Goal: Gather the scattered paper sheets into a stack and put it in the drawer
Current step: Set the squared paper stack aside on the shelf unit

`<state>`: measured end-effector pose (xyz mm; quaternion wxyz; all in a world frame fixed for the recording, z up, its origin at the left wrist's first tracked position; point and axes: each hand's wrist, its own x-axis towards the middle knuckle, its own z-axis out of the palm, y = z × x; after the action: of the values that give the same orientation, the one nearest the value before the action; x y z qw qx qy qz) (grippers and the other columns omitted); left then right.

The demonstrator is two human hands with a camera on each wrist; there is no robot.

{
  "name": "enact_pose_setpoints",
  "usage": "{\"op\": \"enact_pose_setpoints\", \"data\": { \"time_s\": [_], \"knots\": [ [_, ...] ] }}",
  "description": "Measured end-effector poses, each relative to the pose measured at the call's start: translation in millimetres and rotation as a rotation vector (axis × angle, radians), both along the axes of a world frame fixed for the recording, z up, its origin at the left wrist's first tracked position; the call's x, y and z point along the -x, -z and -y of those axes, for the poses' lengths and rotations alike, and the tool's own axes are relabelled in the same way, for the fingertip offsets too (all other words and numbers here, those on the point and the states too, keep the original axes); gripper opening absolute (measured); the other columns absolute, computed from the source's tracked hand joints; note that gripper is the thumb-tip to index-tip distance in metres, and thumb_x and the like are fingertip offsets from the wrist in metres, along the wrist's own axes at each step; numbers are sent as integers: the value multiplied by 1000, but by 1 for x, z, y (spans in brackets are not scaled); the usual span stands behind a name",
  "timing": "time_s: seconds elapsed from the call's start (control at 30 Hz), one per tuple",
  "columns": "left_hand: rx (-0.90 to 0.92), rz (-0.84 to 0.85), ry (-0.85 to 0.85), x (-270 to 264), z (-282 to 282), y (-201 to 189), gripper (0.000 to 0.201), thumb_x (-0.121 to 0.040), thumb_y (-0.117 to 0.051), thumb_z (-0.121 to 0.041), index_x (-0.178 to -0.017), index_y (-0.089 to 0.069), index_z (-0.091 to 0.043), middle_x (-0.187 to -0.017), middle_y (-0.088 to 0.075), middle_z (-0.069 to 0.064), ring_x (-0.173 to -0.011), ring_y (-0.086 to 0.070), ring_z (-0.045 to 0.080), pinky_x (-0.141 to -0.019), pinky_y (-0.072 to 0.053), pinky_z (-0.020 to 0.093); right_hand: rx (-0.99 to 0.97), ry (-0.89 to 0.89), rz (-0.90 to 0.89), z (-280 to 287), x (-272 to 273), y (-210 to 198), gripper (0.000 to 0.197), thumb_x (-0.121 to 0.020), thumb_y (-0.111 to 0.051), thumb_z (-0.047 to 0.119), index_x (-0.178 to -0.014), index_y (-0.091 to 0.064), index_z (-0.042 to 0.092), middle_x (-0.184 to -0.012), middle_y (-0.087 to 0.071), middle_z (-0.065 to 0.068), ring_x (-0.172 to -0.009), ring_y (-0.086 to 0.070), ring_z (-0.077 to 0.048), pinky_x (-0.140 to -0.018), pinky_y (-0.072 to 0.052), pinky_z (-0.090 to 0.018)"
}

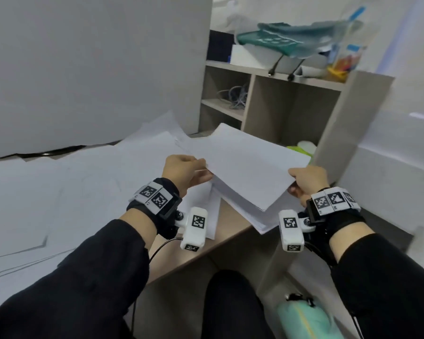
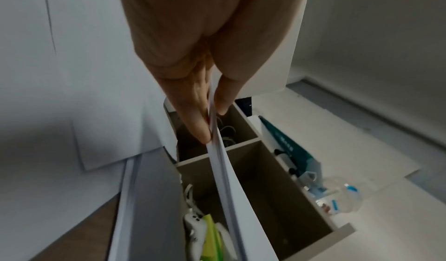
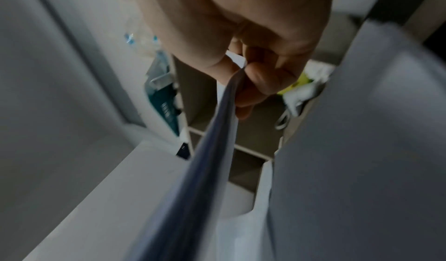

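Both hands (image 1: 184,171) (image 1: 307,179) pinch the paper stack (image 1: 245,165), tilted up away.

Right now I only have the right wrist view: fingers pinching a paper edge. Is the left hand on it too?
Observer: Yes. The head view shows the left hand pinching the opposite edge of the paper stack.
Operator: All sheets gathered?
Observer: No. Loose sheets lie on the desk to the left.
Operator: Drawer in sight?
Observer: Not that I can tell. The head and left wrist views show only an open shelf unit behind the paper stack.
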<state>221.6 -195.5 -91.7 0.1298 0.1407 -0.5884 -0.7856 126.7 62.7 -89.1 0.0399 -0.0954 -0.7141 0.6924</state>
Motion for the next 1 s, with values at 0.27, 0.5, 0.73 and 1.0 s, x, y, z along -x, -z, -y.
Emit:
{"op": "enact_pose_setpoints", "data": {
  "time_s": [0.27, 0.5, 0.73, 1.0],
  "knots": [
    [1013, 509, 24, 42, -4, 35, 48, -80, -81, -41, -112, -59, -13, -120, -56, 11, -116, -53, 32, -103, -44, 40, -194, 44, 166, -56, 42, 54, 25, -93, -56, 3, -73, -44, 14, -71, -49, -7, -56, -51, -18, -46, -47, -26],
    [1354, 835, 301, 66, -27, 48, 137, -37, -75, -85, -151, -32, -21, -151, -33, 15, -142, -28, 41, -115, -29, 54, -357, 102, 194, -61, 48, 62, 17, -91, -52, 1, -75, -50, 8, -74, -53, -12, -56, -50, -22, -32, -42, -20],
    [1370, 800, 415, 71, -24, 32, 47, -72, -80, -35, -113, -69, -17, -126, -61, 4, -107, -55, 26, -84, -47, 30, -461, 311, 280, -49, 30, 48, 51, -84, -59, 9, -131, -41, 0, -132, -47, -23, -113, -53, -39, -85, -44, -39],
    [1591, 862, 498, 52, 4, 18, 74, -86, -62, -67, -138, -55, -14, -142, -55, 6, -127, -52, 28, -103, -41, 36, -500, -116, -237, 24, -9, -8, 16, -87, -47, 0, -82, -62, 5, -87, -63, -14, -78, -60, -28, -71, -51, -33]
  ]
}}
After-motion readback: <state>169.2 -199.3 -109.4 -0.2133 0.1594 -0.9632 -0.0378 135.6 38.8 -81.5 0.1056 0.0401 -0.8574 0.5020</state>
